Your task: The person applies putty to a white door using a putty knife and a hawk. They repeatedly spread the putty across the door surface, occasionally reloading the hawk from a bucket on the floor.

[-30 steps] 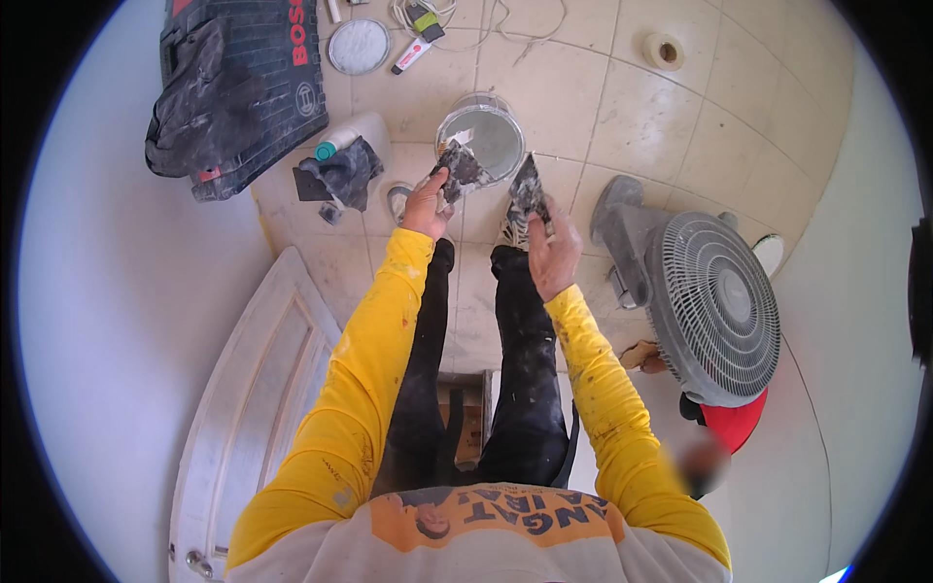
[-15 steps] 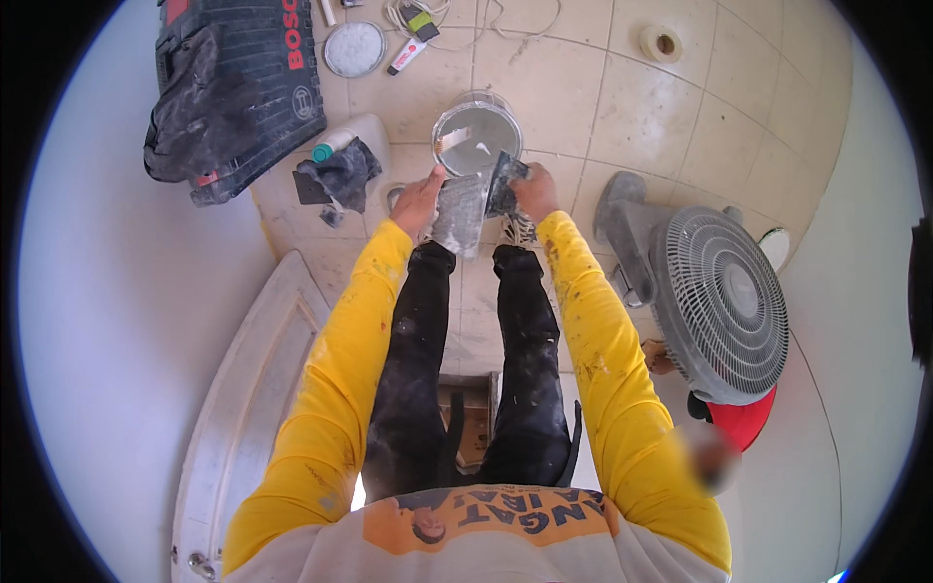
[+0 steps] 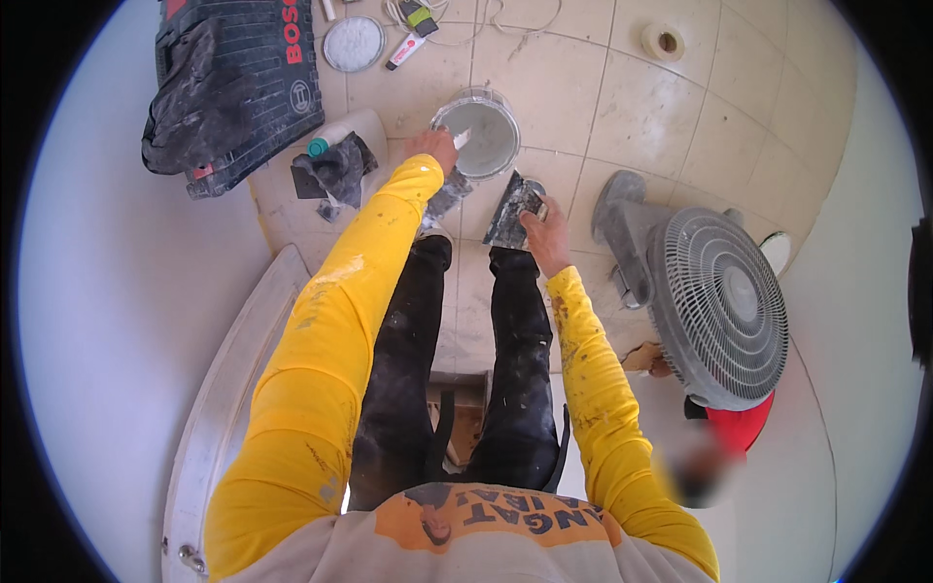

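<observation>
My left hand (image 3: 433, 148) is at the near-left rim of a bucket (image 3: 513, 146), closed around the handle of a putty knife (image 3: 462, 139) whose pale, smeared blade points into the bucket. Below that wrist a grey putty-smeared plate (image 3: 449, 194) shows, partly covered by my sleeve; whether the same hand also holds it, I cannot tell. My right hand (image 3: 549, 233) grips a dark flat scraper (image 3: 512, 212) streaked with putty, just short of the bucket and over my right foot. Grey-white material coats the bucket's inside.
On the right stands a grey fan (image 3: 724, 291), with a person in red (image 3: 746, 423) behind it. Dark cloth (image 3: 340, 167) and a white container (image 3: 364, 126) lie left of the bucket. Farther off are a toolcase (image 3: 262, 97), a round lid (image 3: 354, 44), a tube (image 3: 405, 51) and a tape roll (image 3: 663, 42).
My left hand has moved forward to the bucket and taken the putty knife that was resting in it. My right hand has drawn back with the scraper, away from the plate.
</observation>
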`<state>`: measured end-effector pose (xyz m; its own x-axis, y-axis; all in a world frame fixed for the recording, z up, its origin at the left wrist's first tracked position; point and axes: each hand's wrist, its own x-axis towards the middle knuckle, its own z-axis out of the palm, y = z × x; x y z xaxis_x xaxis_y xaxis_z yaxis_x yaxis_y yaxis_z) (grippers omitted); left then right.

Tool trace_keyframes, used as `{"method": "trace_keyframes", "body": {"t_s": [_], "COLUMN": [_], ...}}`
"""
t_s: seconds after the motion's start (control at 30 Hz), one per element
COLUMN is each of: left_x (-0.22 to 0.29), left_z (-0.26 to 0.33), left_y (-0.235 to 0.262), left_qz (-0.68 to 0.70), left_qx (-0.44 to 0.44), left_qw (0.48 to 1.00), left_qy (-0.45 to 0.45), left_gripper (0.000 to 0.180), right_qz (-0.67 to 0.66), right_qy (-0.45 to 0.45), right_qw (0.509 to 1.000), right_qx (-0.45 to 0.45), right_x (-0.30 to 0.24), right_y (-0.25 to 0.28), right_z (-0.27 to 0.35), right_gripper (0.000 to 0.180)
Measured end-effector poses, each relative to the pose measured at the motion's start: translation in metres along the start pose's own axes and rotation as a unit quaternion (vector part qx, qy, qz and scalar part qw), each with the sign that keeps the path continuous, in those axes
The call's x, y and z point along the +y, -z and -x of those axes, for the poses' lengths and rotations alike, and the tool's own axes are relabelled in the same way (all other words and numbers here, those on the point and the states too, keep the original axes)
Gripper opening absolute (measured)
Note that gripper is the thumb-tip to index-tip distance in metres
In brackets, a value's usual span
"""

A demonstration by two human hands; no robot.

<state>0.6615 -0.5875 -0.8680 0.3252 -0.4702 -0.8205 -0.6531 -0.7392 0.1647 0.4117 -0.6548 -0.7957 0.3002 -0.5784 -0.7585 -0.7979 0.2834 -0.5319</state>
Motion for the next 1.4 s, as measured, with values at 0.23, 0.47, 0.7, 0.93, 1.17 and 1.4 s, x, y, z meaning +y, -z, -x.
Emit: {"method": "trace_keyframes", "body": {"t_s": [0.23, 0.47, 0.7, 0.93, 1.17, 1.4], "left_x": [0.013, -0.005, 0.001, -0.001, -0.014, -0.053], "left_z": [0.025, -0.012, -0.028, 0.0, 0.02, 0.118], "left_y": [0.014, -0.021, -0.069, -0.081, -0.05, -0.031], "left_qz": [0.138, 0.272, 0.558, 0.661, 0.624, 0.627], "left_qx": [0.101, 0.095, 0.176, 0.077, 0.01, 0.032], "left_qw": [0.98, 0.956, 0.808, 0.743, 0.781, 0.777], "left_qy": [0.106, 0.059, 0.073, 0.068, 0.014, -0.036], "left_gripper": [0.036, 0.039, 0.042, 0.042, 0.046, 0.048], "right_qz": [-0.06, -0.047, -0.099, -0.013, -0.086, -0.079], "right_qy": [-0.057, 0.008, -0.016, 0.056, 0.076, 0.102], "right_qw": [0.997, 0.999, 0.995, 0.998, 0.993, 0.992], "right_qx": [-0.008, -0.005, -0.003, 0.04, 0.001, -0.008], "right_x": [0.026, 0.044, 0.007, 0.003, -0.006, -0.012], "right_y": [0.023, 0.015, 0.035, 0.045, 0.051, 0.045], "right_z": [0.017, 0.015, 0.035, 0.04, 0.023, -0.023], "right_gripper": [0.05, 0.049, 0.044, 0.031, 0.033, 0.031]}}
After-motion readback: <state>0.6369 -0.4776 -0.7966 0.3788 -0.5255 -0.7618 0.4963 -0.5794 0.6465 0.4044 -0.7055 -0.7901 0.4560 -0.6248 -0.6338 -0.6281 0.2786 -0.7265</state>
